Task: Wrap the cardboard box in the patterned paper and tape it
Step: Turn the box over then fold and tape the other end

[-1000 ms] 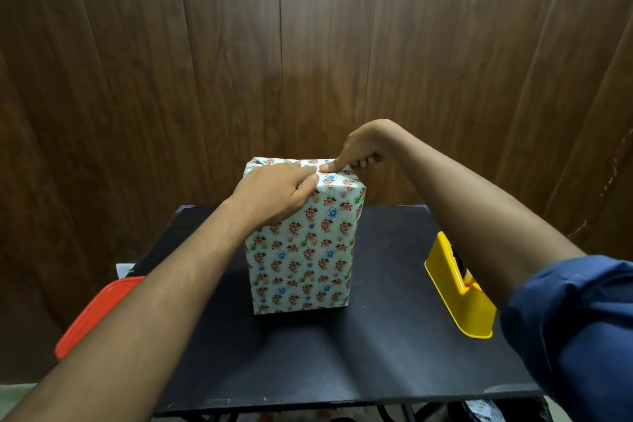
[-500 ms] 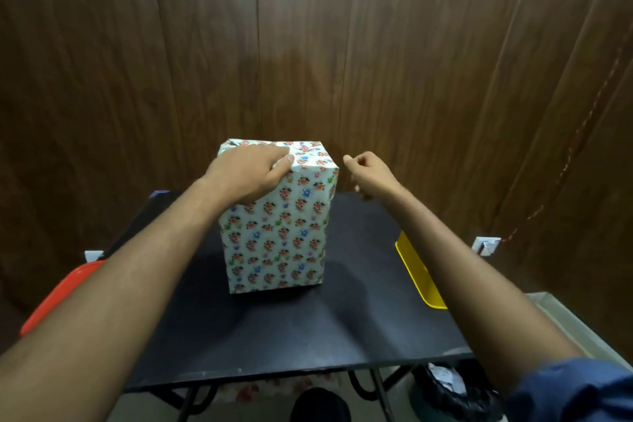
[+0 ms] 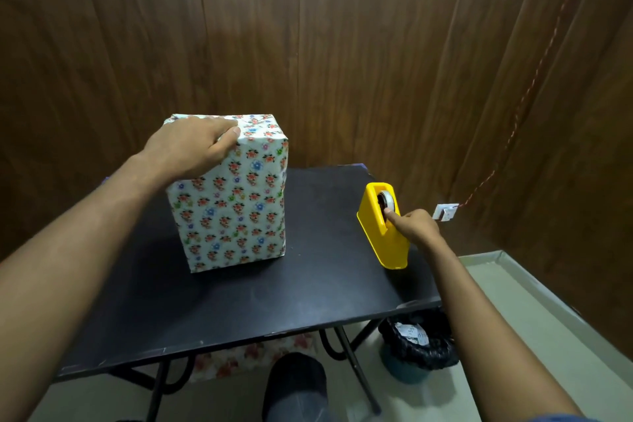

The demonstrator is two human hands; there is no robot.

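The box (image 3: 233, 202) stands upright on the black counter (image 3: 274, 301), already covered on every side that shows in the flower-patterned paper (image 3: 239, 216), with the folded paper ends gathered on its top face. The left hand (image 3: 191, 147) lies on that top, on the near corner at the left, palm down, the fingers bent over the folds and the thumb pressed along the upper edge of the front face, so it holds the paper down rather than lifting anything. Well off to the right of that hand, near the counter's right edge, sits a yellow tape dispenser (image 3: 383, 229), standing on its narrow base with the roll of tape (image 3: 387, 204) visible in its open top. The right hand (image 3: 416, 226) is at the dispenser, just behind and beside it, with the forefinger stretched out and its tip touching the roll; the other fingers are curled in behind, and whether the thumb pinches the tape I cannot tell from here. Below that right hand, on the pale floor (image 3: 513, 336) under the counter's corner, is a bin lined with a black bag (image 3: 418, 346) holding crumpled paper scraps. Beyond the hand, low on the dark wood-panelled wall (image 3: 342, 44), a small white socket (image 3: 444, 212) has a reddish cord (image 3: 534, 79) running up from it.
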